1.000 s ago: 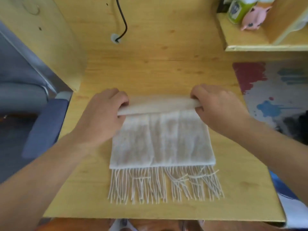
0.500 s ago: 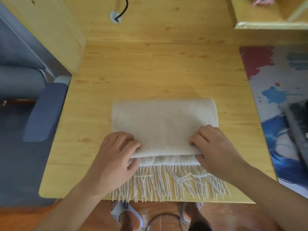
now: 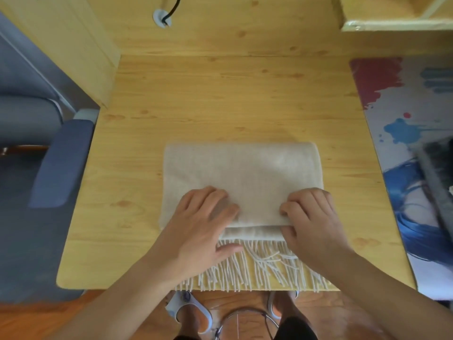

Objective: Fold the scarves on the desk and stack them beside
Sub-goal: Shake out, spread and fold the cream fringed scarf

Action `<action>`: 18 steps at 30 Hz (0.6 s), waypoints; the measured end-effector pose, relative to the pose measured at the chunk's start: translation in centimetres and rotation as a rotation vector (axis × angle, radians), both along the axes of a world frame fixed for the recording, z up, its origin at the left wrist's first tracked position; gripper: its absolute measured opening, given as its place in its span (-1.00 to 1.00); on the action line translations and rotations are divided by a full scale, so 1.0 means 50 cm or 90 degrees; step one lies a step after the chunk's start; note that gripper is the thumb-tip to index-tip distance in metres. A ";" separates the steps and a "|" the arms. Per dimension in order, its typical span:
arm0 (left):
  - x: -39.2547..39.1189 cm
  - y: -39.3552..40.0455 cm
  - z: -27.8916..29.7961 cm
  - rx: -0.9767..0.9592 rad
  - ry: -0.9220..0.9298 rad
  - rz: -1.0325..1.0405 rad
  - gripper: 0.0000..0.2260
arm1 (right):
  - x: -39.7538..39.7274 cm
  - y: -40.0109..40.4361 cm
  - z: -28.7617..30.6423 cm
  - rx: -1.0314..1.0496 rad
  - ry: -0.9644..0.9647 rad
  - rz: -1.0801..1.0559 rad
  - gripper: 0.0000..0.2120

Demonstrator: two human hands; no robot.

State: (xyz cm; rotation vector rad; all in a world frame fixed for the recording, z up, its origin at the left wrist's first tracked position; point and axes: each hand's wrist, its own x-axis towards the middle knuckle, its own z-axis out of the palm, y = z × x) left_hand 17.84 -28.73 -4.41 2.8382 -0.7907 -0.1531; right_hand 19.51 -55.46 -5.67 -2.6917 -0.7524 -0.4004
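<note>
Since a moment before, the left hand (image 3: 201, 224) had flattened out, fingers spread on the scarf (image 3: 241, 182) — the right hand (image 3: 310, 217) pinched its folded edge near the desk (image 3: 220, 99) front. Let go unevenly, that fold might slide askew — the fringe (image 3: 257, 268) overhanging.

scarf (image 3: 241, 177) near corners hidden under hands, mat (image 3: 416, 148) cut off right

Lying folded at mid-desk (image 3: 220, 106): scarf (image 3: 242, 177), fringe (image 3: 264, 268) reaching the near edge. Resting on its near fold: left hand (image 3: 198, 231) and right hand (image 3: 311, 224), side by side.
</note>
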 end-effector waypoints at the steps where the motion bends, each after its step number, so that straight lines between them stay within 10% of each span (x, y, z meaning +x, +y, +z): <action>1: 0.006 -0.014 -0.002 -0.006 -0.011 -0.003 -0.50 | -0.002 0.002 0.001 -0.011 0.014 0.004 -0.86; 13: 0.009 -0.033 -0.002 -0.121 -0.220 -0.036 -0.74 | -0.014 0.055 -0.002 -0.183 0.298 -0.101 -0.28; 18: -0.043 -0.018 -0.033 -0.017 -0.153 -0.013 -0.83 | -0.028 0.063 -0.008 -0.256 0.201 -0.103 -0.30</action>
